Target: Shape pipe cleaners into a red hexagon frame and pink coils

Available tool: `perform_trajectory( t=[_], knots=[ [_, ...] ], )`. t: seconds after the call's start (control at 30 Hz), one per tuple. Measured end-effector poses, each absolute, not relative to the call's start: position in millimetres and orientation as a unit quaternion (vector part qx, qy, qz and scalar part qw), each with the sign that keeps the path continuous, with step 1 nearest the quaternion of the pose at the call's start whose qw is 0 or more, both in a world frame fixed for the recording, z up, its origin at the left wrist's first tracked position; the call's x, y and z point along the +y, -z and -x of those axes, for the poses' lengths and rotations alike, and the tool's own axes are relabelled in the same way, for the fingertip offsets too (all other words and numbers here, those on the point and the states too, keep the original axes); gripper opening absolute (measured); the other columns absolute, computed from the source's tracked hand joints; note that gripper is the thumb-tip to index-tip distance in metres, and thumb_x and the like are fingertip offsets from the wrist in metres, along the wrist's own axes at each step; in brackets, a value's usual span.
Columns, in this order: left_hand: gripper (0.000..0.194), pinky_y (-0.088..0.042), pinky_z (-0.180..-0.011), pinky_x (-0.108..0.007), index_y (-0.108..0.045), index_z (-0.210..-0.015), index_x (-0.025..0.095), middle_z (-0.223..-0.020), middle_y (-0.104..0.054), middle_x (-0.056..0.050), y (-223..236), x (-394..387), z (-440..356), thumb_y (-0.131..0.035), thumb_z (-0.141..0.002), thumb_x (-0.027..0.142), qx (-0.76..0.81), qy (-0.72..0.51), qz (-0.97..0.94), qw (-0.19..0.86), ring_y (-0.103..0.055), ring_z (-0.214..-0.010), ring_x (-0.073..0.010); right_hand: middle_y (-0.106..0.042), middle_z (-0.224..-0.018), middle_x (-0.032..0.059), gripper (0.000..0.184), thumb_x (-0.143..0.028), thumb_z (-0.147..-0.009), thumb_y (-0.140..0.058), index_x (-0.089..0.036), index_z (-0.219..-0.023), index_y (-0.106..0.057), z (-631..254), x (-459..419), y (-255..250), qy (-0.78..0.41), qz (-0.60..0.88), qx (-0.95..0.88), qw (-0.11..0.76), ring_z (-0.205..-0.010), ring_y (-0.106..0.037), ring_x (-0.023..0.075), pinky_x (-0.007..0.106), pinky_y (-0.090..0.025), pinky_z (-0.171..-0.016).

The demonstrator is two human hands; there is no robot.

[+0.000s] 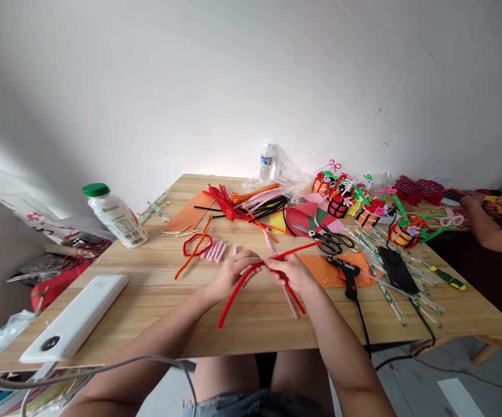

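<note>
Red pipe cleaners (232,301) are pinched between my two hands above the table's front half. My left hand (239,272) has its fingers closed on them, with one long end hanging down to the left. My right hand (289,272) grips them close by, and red ends stick out to the upper right and lower right. A pink pipe cleaner (290,301) lies on the table beneath my right hand. To the left lie a red pipe-cleaner ring (185,245) crossed by an orange pipe cleaner (193,255), and several pink coils (216,251).
Black-handled scissors (331,242), a glue gun (347,272), a phone (397,270) and a screwdriver (448,278) lie right. Small decorated baskets (368,214) stand behind them. A white power bank (75,318) and a bottle (116,217) are left. Another person's arm (492,223) shows far right.
</note>
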State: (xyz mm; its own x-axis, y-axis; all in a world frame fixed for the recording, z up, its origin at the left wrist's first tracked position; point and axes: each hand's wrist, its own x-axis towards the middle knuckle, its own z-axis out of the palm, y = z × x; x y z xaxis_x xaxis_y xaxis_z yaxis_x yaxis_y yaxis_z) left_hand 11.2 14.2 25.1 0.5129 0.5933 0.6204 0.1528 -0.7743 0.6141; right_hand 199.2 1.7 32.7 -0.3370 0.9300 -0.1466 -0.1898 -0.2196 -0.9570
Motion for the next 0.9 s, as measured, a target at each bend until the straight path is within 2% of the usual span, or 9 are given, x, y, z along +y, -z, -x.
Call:
perform_trajectory(
  t=[0.1,0.17,0.27,0.33,0.4,0.53,0.67,0.8,0.9],
  knots=[
    [0.032,-0.045,-0.057,-0.026,-0.058,-0.065,0.016,-0.060,-0.059,-0.004,-22,13,-15,-0.052,-0.086,0.039,0.312,-0.444,-0.735,0.406,-0.054,-0.056,-0.0128,-0.053,-0.054,-0.0027,0.026,-0.040,-0.073,-0.070,-0.016,-0.076,-0.063,-197,3,-27,-0.533,0.398,-0.611,0.430,-0.043,-0.045,0.0090,0.022,-0.035,-0.039],
    [0.036,-0.036,-0.040,-0.021,-0.050,-0.060,0.016,-0.049,-0.050,0.001,-22,16,-16,-0.055,-0.082,0.044,0.344,-0.390,-0.619,0.588,-0.043,-0.040,-0.0083,-0.061,-0.064,0.0024,0.017,-0.035,-0.080,-0.066,-0.018,-0.077,-0.066,-197,4,-25,-0.332,0.362,-0.740,0.460,-0.058,-0.054,0.0139,0.028,-0.046,-0.054],
    [0.033,-0.017,-0.027,-0.017,-0.045,-0.061,0.015,-0.046,-0.039,0.007,-23,24,-14,-0.060,-0.076,0.041,0.299,-0.242,-0.442,0.810,-0.025,-0.029,-0.0028,-0.068,-0.082,0.0067,0.009,-0.020,-0.085,-0.059,-0.021,-0.083,-0.068,-198,4,-24,-0.022,0.283,-0.839,0.464,-0.080,-0.058,0.0191,0.034,-0.046,-0.072],
    [0.031,-0.014,-0.027,-0.015,-0.046,-0.062,0.014,-0.047,-0.038,0.008,-24,26,-14,-0.062,-0.075,0.038,0.261,-0.209,-0.398,0.854,-0.022,-0.028,-0.0013,-0.068,-0.084,0.0054,0.014,-0.015,-0.085,-0.058,-0.023,-0.090,-0.068,-199,3,-24,0.098,0.265,-0.840,0.464,-0.082,-0.057,0.0197,0.034,-0.045,-0.072],
    [0.029,-0.019,-0.029,-0.016,-0.049,-0.066,0.013,-0.051,-0.044,0.005,-23,25,-14,-0.062,-0.077,0.038,0.254,-0.273,-0.414,0.830,-0.031,-0.030,-0.0026,-0.066,-0.078,0.0043,0.013,-0.015,-0.083,-0.061,-0.024,-0.091,-0.068,-199,2,-23,0.137,0.283,-0.815,0.486,-0.077,-0.056,0.0192,0.032,-0.044,-0.070],
    [0.033,-0.026,-0.039,-0.018,-0.053,-0.069,0.012,-0.050,-0.047,0.003,-19,20,-16,-0.059,-0.082,0.042,0.274,-0.439,-0.529,0.673,-0.039,-0.038,-0.0050,-0.060,-0.072,0.0049,0.008,-0.027,-0.082,-0.064,-0.021,-0.086,-0.066,-198,4,-20,0.001,0.387,-0.742,0.548,-0.069,-0.055,0.0173,0.030,-0.046,-0.065],
    [0.027,-0.030,-0.045,-0.019,-0.055,-0.078,0.014,-0.061,-0.049,0.002,-17,19,-13,-0.056,-0.085,0.041,0.274,-0.512,-0.607,0.544,-0.039,-0.048,-0.0059,-0.060,-0.069,0.0046,0.033,-0.050,-0.077,-0.064,-0.017,-0.080,-0.063,-196,9,-20,-0.310,0.462,-0.614,0.559,-0.064,-0.057,0.0164,0.028,-0.049,-0.059],
    [0.020,-0.042,-0.063,-0.026,-0.059,-0.083,0.015,-0.076,-0.057,-0.005,-21,15,-11,-0.054,-0.086,0.034,0.241,-0.519,-0.724,0.385,-0.052,-0.068,-0.0127,-0.063,-0.072,0.0075,0.054,-0.065,-0.080,-0.049,-0.013,-0.083,-0.065,-195,7,-24,-0.610,0.329,-0.559,0.455,-0.064,-0.061,0.0169,0.028,-0.051,-0.053],
    [0.022,-0.044,-0.067,-0.028,-0.061,-0.078,0.015,-0.076,-0.060,-0.006,-21,12,-13,-0.056,-0.085,0.035,0.237,-0.503,-0.765,0.324,-0.053,-0.071,-0.0145,-0.063,-0.072,0.0046,0.043,-0.053,-0.076,-0.064,-0.015,-0.096,-0.065,-194,4,-23,-0.628,0.270,-0.587,0.433,-0.058,-0.060,0.0153,0.028,-0.051,-0.050]
  ],
)
